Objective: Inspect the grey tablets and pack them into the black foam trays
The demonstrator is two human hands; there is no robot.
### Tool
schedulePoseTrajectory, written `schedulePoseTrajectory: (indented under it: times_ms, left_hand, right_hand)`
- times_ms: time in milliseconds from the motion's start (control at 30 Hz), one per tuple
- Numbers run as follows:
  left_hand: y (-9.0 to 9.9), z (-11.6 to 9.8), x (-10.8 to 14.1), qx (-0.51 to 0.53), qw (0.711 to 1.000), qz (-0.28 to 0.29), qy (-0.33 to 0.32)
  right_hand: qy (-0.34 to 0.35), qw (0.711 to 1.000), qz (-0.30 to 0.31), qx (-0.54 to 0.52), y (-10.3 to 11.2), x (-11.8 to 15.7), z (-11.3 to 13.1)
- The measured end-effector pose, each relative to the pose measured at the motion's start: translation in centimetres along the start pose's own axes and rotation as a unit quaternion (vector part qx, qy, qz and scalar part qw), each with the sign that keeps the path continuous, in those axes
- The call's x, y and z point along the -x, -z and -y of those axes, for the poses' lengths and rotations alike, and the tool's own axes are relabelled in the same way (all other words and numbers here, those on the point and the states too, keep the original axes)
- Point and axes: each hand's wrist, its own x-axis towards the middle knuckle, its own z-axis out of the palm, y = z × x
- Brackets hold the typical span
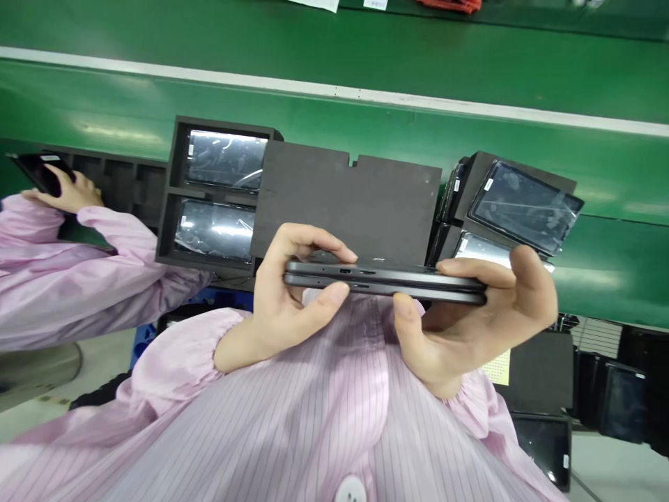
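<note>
Two thin dark grey tablets, an upper one [387, 274] and a lower one [366, 286], lie one against the other, seen edge-on in front of my chest. My left hand [287, 300] pinches their left end, fingers over the top and thumb below. At the right end, my right hand [465, 335] grips both between thumb and fingers, with one finger raised. Small port openings show along the facing edges. Behind the tablets lies a flat dark foam sheet [350, 202] with a notch in its far edge.
Left of the sheet, a black foam tray [214, 193] holds two film-covered tablets [227, 160]. More tablets [525, 206] are piled on foam at right. A co-worker's hand [73, 192] holds a dark device [44, 171] at far left. Tablets [621, 401] stand low at right.
</note>
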Motion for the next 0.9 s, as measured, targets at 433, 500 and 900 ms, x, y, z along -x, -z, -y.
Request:
schedulePoseTrajectory:
  times_ms: [433,500,900]
  left_hand:
    - [1.4,0.5,-0.3,0.025,0.997,0.063,-0.028]
    - [1.4,0.6,-0.5,0.036,0.996,0.072,-0.042]
    - [1.9,1.0,-0.4,0.03,0.992,0.101,-0.075]
  right_hand:
    - [-0.157,0.964,0.083,-0.197,1.3,0.0,-1.3]
    - [-0.149,0.96,0.088,-0.219,1.3,-0.1,-1.5]
    - [-0.149,0.97,0.104,-0.16,1.7,-1.1,0.7]
